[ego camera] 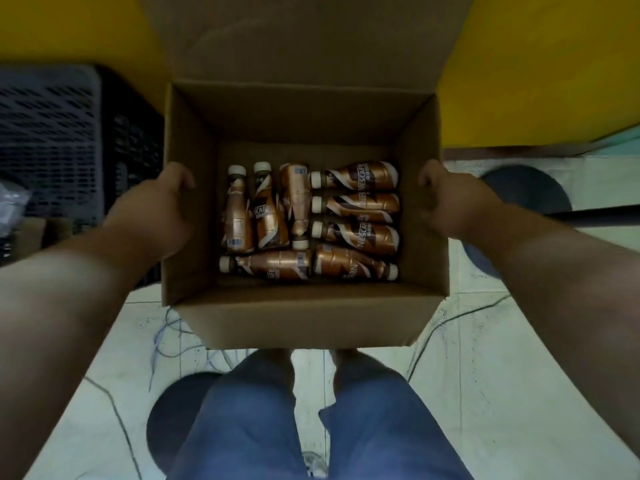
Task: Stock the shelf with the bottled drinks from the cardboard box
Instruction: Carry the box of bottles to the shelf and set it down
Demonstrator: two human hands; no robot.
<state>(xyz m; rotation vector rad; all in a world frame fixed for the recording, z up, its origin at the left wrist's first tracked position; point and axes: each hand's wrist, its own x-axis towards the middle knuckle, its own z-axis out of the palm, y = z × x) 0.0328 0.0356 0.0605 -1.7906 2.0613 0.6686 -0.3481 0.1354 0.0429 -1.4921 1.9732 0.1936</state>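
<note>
Where they lie flat, bottles (310, 221) point crosswise in box (304, 317).

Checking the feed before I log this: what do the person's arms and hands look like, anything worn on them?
Both forearms are bare; no sleeve reaches into view. The left hand and right hand show no gloves, and no watch, band or ring can be made out, though the picture is dim and soft. The only clothing visible is blue trousers below.

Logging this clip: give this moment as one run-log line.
phase: carrying | left hand: holding box left wall | right hand: holding right wall | bottles: lying in box | shelf: not in view
</note>
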